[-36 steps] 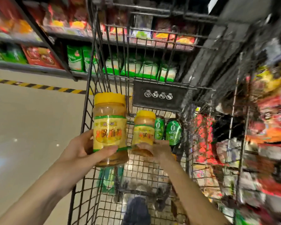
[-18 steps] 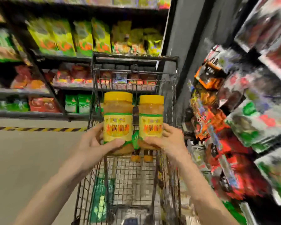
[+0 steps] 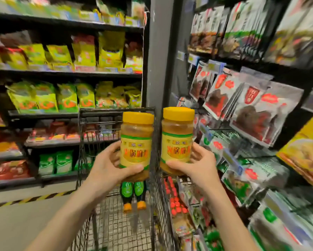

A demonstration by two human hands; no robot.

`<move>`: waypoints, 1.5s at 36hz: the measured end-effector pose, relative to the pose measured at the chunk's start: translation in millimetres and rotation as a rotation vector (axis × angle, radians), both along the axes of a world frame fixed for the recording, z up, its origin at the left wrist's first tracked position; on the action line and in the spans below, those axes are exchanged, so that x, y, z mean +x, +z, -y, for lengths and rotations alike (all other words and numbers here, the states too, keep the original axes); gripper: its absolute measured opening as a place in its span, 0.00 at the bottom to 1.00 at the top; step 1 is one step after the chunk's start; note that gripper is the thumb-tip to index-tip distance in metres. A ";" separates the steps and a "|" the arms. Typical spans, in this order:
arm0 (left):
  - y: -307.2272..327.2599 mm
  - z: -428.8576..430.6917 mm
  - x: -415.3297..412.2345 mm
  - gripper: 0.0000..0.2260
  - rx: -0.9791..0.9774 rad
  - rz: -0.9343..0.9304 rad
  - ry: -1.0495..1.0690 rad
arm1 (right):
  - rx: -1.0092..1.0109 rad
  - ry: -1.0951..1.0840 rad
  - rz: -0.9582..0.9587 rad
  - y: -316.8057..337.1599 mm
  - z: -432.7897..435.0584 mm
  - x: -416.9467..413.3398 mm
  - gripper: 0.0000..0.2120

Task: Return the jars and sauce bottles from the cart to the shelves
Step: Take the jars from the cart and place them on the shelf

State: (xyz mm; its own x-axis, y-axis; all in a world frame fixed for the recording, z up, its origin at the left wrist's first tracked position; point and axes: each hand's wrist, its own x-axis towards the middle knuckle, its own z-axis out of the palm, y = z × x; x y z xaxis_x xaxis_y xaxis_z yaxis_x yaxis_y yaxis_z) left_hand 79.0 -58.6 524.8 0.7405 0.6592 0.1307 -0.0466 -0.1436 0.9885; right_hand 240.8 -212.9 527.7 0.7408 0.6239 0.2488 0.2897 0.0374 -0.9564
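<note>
fingers [image 3: 134, 168] of the left hand [image 3: 105, 169] wrap the lower part of the left jar [image 3: 136, 145], thumb across the front under the label; the right hand [image 3: 197, 165] clasps the right jar [image 3: 177, 140] the same way, thumb in front, other fingers behind. both jars stand upright, side by side but apart, held above the cart [image 3: 116, 223] at the middle of the view. each has a yellow lid, tan paste inside and a yellow label with green bands and red chinese characters, too blurred to read.

at 6 o'clock from the left jar, two dark bottles [image 3: 133, 195] with green labels and orange caps lie in the wire cart, caps toward the viewer. the cart stands on a pale grey floor [image 3: 16, 223] with a yellow-and-black striped line at 8 o'clock.

black shelves [image 3: 65, 74] at 9 to 11 o'clock carry yellow-green bags, red packets lower down and green-white packs near the floor. a grey pillar [image 3: 159, 51] rises at 12 o'clock. at 1 to 4 o'clock, racks hold clear pouches [image 3: 251, 113] of dark contents with red badges; their writing is unreadable.
</note>
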 end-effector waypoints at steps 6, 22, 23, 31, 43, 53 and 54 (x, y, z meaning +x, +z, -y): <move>20.0 4.9 21.3 0.36 0.032 0.089 -0.167 | 0.027 -0.194 0.052 14.0 33.1 -13.7 0.23; 29.9 64.4 60.4 0.43 0.075 0.103 -0.840 | 0.076 -0.935 0.096 29.9 139.4 -125.1 0.25; 30.9 75.1 60.7 0.46 0.072 0.104 -0.888 | 0.067 -0.988 0.102 30.5 150.0 -135.8 0.26; 39.9 183.4 39.5 0.53 0.034 0.123 -1.275 | 0.008 -1.342 0.191 37.4 230.4 -238.8 0.26; 55.1 348.5 -66.8 0.46 -0.009 0.121 -1.709 | 0.021 -1.749 0.226 46.3 334.5 -417.5 0.24; 55.7 468.9 -191.8 0.37 -0.056 0.114 -1.887 | 0.026 -1.942 0.255 49.7 413.1 -565.6 0.25; 55.3 479.5 -204.5 0.36 -0.056 0.117 -1.894 | 0.014 -1.952 0.262 50.2 419.1 -578.8 0.25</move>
State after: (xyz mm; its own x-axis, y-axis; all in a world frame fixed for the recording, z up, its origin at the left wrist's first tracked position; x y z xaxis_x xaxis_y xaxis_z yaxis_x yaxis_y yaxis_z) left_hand -125.5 -538.1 580.1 0.3839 -0.8924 0.2372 -0.1404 0.1975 0.9702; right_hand -338.0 -632.0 578.0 0.2482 -0.8608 0.4443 0.0477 -0.4472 -0.8932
